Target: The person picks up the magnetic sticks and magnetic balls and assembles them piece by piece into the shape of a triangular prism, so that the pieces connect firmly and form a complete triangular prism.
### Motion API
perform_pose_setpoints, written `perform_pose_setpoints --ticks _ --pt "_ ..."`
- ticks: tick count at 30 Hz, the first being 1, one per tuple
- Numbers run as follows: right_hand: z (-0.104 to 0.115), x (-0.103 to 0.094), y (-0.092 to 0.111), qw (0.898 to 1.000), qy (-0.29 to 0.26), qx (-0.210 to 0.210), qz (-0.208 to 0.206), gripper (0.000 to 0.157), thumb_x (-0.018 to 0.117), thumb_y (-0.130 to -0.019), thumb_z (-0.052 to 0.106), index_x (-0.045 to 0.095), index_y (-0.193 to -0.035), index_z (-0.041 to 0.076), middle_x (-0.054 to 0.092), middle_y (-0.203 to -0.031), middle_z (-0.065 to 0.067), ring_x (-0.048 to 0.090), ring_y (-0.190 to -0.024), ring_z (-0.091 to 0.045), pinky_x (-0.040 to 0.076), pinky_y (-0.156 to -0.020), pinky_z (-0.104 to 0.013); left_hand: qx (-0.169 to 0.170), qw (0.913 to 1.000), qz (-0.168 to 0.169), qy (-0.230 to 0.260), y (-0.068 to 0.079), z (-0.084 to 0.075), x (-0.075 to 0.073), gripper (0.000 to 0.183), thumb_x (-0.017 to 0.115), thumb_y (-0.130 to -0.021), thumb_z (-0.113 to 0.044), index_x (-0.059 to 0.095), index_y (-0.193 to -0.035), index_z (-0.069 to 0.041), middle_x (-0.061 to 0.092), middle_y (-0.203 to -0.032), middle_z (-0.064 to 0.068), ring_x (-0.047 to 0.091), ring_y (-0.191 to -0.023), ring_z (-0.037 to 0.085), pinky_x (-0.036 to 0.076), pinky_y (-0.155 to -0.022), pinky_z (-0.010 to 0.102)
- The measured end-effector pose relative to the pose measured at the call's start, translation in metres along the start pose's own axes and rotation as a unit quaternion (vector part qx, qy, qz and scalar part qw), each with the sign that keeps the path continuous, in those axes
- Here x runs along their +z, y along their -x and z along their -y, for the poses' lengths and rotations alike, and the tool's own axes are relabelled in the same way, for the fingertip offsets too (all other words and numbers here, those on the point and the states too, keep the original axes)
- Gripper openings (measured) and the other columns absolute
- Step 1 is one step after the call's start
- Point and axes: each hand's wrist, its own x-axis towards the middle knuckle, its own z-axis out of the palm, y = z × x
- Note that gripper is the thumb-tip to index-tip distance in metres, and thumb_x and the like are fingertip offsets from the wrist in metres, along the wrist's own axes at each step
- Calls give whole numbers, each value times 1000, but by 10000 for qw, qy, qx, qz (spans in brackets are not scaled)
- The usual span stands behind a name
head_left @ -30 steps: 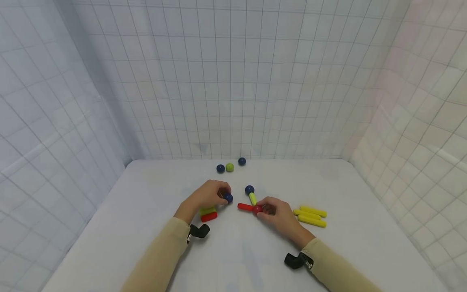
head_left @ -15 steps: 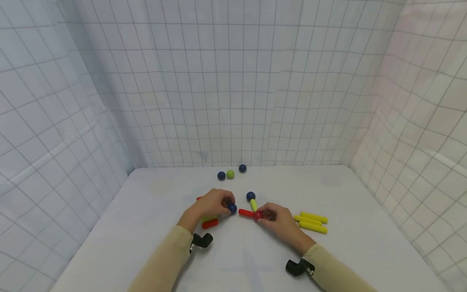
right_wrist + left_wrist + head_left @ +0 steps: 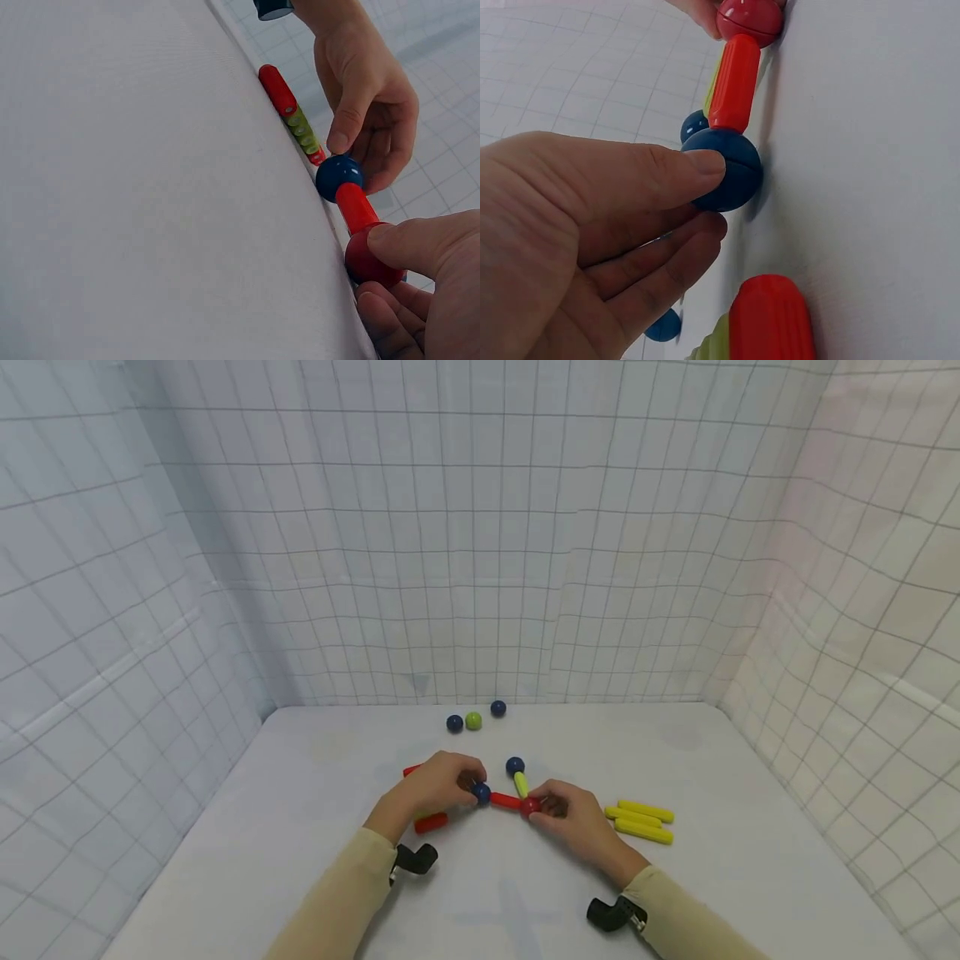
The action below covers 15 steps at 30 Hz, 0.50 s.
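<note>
Over the white table (image 3: 750, 843), the left hand (image 3: 433, 787) and the right hand (image 3: 576, 818) are flanking a red rod (image 3: 506, 801), left thumb and fingers pinching the blue ball (image 3: 731, 180) touching one end, right ones pinching the red ball (image 3: 369, 259) at the other. Both hands are angling inward, fingers curled closely. Three yellow rods (image 3: 636, 817) are lying near the right hand, red and green rods (image 3: 431, 823) are resting partly hidden by the left, and a green ball (image 3: 473, 721) is sitting farther back between two blue balls (image 3: 454, 723).
</note>
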Motion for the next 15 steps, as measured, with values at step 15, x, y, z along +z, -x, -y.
perform_pose_setpoints --ticks 15 --pt "-1 -1 0 9999 29 -142 -50 26 85 -96 14 77 -117 28 71 -103 12 67 -89 -13 59 -83 -30 -563 9862 -1521 -321 22 36 -62 29 75 -103 -13 77 -129 -3 76 -120 9 70 -109 27 59 -97 48"
